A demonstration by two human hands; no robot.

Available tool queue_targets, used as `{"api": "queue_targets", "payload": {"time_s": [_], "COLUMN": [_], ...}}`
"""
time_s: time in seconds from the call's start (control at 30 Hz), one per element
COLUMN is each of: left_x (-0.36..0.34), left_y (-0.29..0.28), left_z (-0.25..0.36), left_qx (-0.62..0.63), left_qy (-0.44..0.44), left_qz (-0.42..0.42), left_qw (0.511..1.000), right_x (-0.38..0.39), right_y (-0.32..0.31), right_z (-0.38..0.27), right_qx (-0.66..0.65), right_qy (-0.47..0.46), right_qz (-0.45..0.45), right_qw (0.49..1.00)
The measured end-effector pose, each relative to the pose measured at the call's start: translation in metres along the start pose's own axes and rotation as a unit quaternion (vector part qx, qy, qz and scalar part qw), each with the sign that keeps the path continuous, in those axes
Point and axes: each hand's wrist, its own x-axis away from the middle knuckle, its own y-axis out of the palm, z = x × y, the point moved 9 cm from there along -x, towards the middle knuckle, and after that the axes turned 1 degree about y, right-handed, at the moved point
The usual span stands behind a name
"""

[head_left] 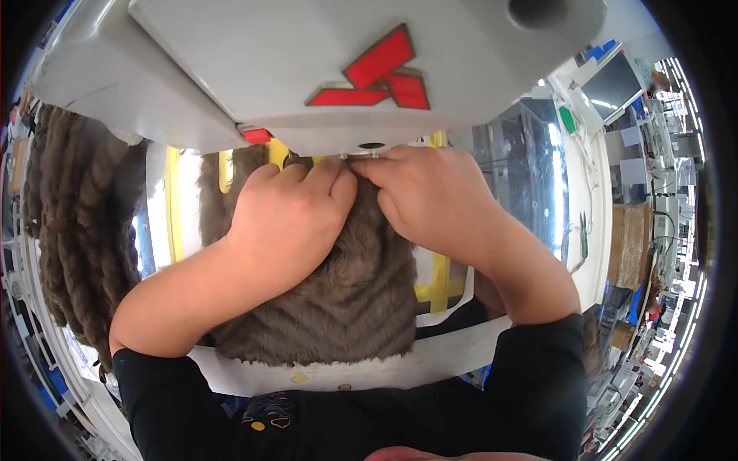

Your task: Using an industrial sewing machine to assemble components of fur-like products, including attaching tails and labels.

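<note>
- We have the grey machine head (284,54) in front of us, with a red emblem (380,61) on its face.
- Our piece of brown fur (330,307) lies on the near side of the machine head, its far end passing out of sight at the lower edge.
- Our left hand (288,207) rests bent fingers on the fur, close against the machine head; whether it pinches or only presses, we cannot tell.
- Our right hand (434,188) is close beside it at the machine head, index finger reaching over the fur; its grip we cannot tell either.
- Left of the machine head, we see long brown fur strips (77,207); right of it, a screen (613,83).
</note>
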Motion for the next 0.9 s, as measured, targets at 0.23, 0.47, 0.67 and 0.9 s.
{"api": "queue_targets", "payload": {"time_s": [0.23,0.47,0.67,0.9], "left_x": [0.002,-0.001,-0.001,0.018], "left_y": [0.006,-0.003,-0.009,-0.014], "left_z": [0.0,0.002,0.003,0.015], "left_qx": [0.032,0.023,0.02,0.038], "left_qy": [-0.014,0.013,0.022,0.054], "left_qz": [-0.085,0.007,0.008,-0.084], "left_qw": [0.996,1.0,1.0,0.994], "right_x": [-0.001,-0.001,-0.003,-0.002], "right_y": [-0.013,-0.008,-0.013,-0.014], "right_z": [-0.006,0.001,-0.002,-0.003], "right_qx": [0.009,0.017,0.012,-0.019], "right_qy": [-0.048,-0.03,-0.043,-0.068], "right_qz": [0.073,0.037,0.039,0.053], "right_qw": [0.996,0.999,0.998,0.996]}}
